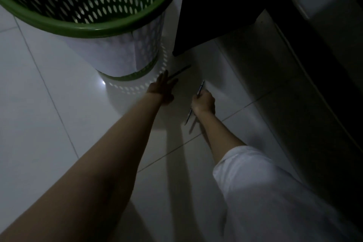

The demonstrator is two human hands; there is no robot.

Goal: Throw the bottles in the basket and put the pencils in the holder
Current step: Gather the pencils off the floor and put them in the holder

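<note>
While the room lies dim, both arms reach down to a pale tiled floor [49, 124]. The left hand [162, 89] lies low over the tiles with its fingers stretched forward and loosely spread, holding nothing. Its fingertips are at the near end of a dark pencil [181, 71], which lies flat on the floor, slanting up to the right; whether they touch it I cannot tell. The right hand [204, 102] is curled into a fist around a second pencil [200, 89], a bluish one, whose ends stick out above and below the fist. This second pencil is tilted, its upper end pointing away from the person and its lower end toward the wrist. A white sleeve [265, 192] is pushed up on the right forearm, while the left arm is bare.

Just beyond the left hand stands the basket [98, 29], a green one with a perforated wall and a thick green rim; it is upright on the floor, and light through its holes dots the tiles around its base. Dark furniture [225, 6] hangs over the floor right of the basket, near the lying pencil.
</note>
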